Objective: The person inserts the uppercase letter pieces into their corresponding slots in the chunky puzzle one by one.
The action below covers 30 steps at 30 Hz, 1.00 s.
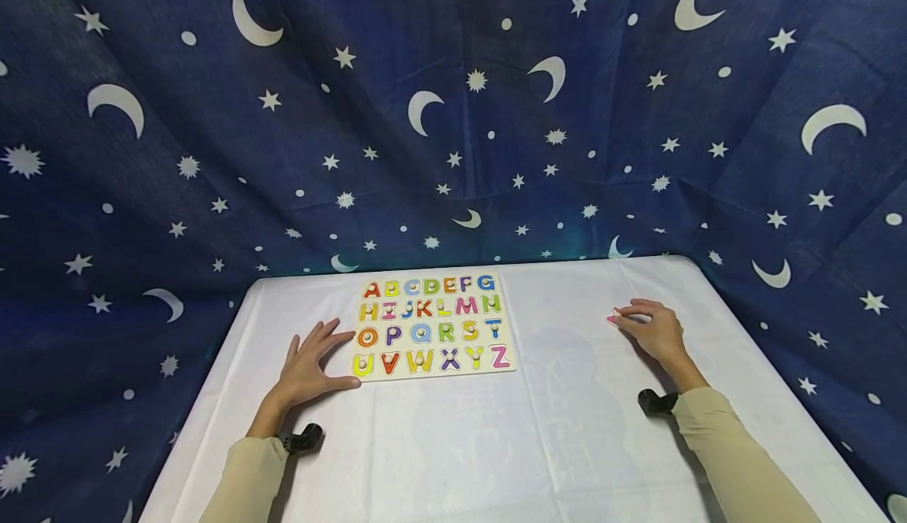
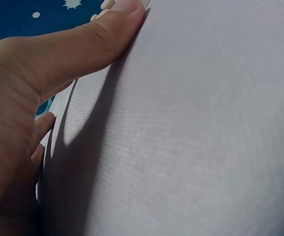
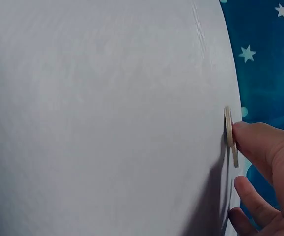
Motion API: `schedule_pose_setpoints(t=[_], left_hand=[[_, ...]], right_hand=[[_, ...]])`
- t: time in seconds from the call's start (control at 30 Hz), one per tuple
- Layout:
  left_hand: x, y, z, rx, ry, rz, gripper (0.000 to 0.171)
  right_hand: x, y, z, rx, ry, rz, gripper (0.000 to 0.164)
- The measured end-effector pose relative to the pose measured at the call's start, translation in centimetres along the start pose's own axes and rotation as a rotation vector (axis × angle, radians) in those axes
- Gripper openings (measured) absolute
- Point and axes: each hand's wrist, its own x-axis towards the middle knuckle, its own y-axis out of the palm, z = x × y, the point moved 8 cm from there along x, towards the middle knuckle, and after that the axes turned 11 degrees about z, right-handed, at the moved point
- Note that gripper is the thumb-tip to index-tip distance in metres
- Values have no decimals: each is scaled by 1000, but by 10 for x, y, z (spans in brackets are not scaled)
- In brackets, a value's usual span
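Note:
A wooden alphabet puzzle board [image 1: 435,383] with colourful capital letters, many bearing small knobs, lies left of centre on the white-covered table. My left hand [image 1: 309,367] is spread at the board's left side, the thumb at its lower left corner and a finger at the left edge. Well to the right of the board, my right hand [image 1: 653,335] pinches a small pink puzzle piece [image 1: 612,320]. In the right wrist view that flat piece [image 3: 229,129] shows edge-on by the thumb, close to the cloth. Which letter it is, I cannot tell.
A white cloth [image 1: 453,452] covers the table. Behind and at both sides hangs a dark blue curtain [image 1: 383,168] with moons and stars. Black wrist cameras sit on the left wrist [image 1: 303,438] and right wrist [image 1: 656,402], low over the cloth.

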Motion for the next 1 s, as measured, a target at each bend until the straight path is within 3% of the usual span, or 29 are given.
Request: schedule_pose_setpoints(t=[0.4, 1.0], left_hand=[[-1, 0, -3, 1, 11, -6, 93], [-1, 0, -3, 13, 23, -33, 91]], right_hand=[[-8, 13, 37, 45, -171, 5, 24], [-31, 74, 106, 177, -381, 139, 18]])
